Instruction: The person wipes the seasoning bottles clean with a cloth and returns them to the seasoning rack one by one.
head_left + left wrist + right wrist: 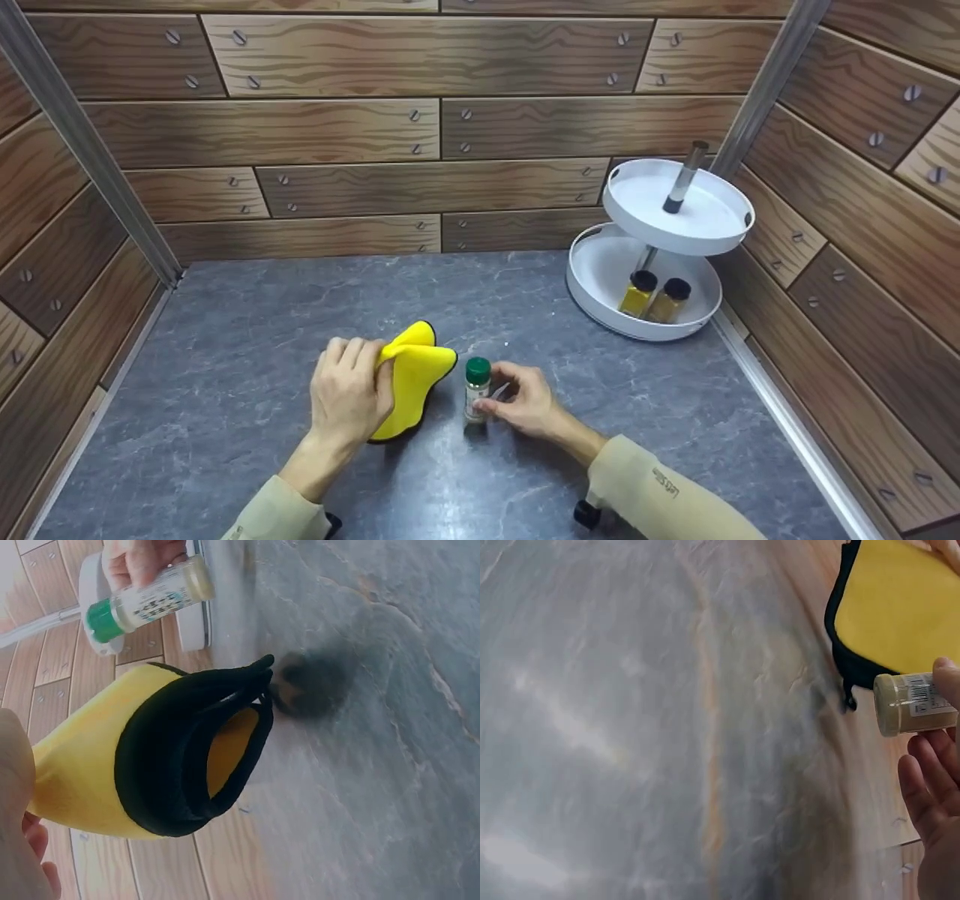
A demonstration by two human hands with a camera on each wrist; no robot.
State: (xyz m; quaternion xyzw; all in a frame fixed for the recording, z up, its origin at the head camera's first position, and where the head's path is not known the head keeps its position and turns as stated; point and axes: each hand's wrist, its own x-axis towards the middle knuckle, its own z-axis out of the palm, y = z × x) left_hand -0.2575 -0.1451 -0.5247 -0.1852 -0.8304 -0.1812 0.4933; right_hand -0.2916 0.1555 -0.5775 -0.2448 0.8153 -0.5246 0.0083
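My left hand (350,390) pinches a yellow cloth (411,386) with a dark edging, which hangs folded above the table. In the left wrist view the cloth (97,757) droops from the fingers, and its dark border loops open at the lower end. Just right of it, my right hand (529,401) holds a small spice jar (477,394) with a green cap between thumb and fingers. The jar (157,604) has a printed label and pale contents. In the right wrist view the jar's base (889,705) is close to the cloth (900,607).
A white two-tier round stand (637,326) is at the back right. Its lower tray bears two jars with black caps, a yellow one (636,298) and a brownish one (666,304). Wood-patterned walls (337,131) enclose the grey marbled table (262,315) at the back and sides.
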